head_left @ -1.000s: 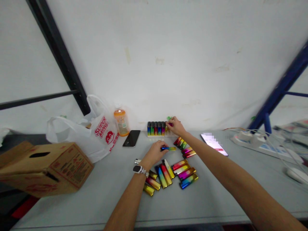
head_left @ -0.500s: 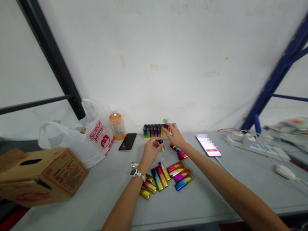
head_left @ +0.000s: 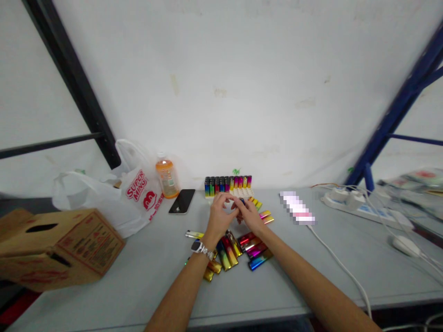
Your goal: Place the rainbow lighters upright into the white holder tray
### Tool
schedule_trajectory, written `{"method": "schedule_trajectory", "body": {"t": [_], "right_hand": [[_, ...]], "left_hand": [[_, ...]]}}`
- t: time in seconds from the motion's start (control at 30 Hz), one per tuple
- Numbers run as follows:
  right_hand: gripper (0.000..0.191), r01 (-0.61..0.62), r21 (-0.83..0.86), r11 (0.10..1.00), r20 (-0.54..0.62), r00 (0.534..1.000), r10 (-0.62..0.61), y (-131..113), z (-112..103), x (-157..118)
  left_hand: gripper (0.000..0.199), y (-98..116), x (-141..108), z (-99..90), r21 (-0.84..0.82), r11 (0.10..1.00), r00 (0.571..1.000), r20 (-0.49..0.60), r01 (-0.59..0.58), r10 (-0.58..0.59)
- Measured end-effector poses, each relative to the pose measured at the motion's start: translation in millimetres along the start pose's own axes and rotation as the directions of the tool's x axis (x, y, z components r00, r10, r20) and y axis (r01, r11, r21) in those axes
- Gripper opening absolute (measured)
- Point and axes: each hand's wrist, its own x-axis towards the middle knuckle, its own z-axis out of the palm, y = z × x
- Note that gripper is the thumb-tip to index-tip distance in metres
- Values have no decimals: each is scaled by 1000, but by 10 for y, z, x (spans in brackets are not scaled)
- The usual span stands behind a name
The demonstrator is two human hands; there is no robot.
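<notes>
Left hand (head_left: 220, 216): bends inward and meets right hand (head_left: 251, 217) above the desk (head_left: 138, 276). Cannot tell contents of either grip, with fingertips overlapping. Upright lighters (head_left: 218, 184): stand in rows in white tray (head_left: 246, 193) near the desk's back edge, just beyond both hands. Loose lighters (head_left: 227, 252): lie around both hands, mostly toward the front edge. Dark phone (head_left: 182, 202): lies left of the tray, beside orange bottle (head_left: 167, 178).

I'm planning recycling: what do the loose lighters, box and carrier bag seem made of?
Loose lighters: shiny, metallic-looking finish, from their glints; coated plastic or metal, unclear which. Box: likely cardboard, matt, from its stiff brown panels and red printing. Carrier bag: probably thin plastic film, smooth white, from its soft creases.
</notes>
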Motion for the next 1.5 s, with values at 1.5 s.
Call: {"method": "schedule_trajectory", "body": {"t": [1.5], "right_hand": [[41,117,-82,990,-182,975,-130,52,-439,105]], "left_hand": [[29,-205,151,317,333,883,773,632,-331,51]]}}
